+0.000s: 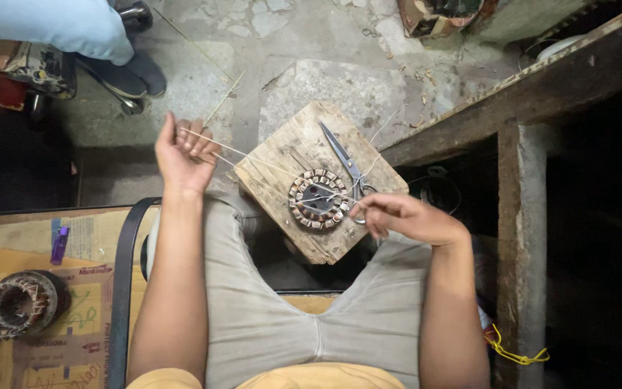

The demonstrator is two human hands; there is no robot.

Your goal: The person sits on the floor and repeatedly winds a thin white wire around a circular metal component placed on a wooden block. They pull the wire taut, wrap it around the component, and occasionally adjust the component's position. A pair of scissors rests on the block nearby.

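Observation:
A round motor stator [317,199] with copper windings lies on a worn wooden block [293,148] resting on my knees. My left hand [181,151] is raised to the left of the block, fingers closed on a thin pale string [246,153] that runs taut across to the stator. My right hand [401,215] sits at the block's right edge, pinching the string's other end beside the stator. Grey-handled scissors [343,158] lie on the block just behind the stator.
Another wound stator [19,302] and a purple lighter [60,245] sit on a cardboard-covered table at my left. A dark wooden bench [541,94] stands to the right. Another person's leg and dark shoe [134,72] are at top left on the stone floor.

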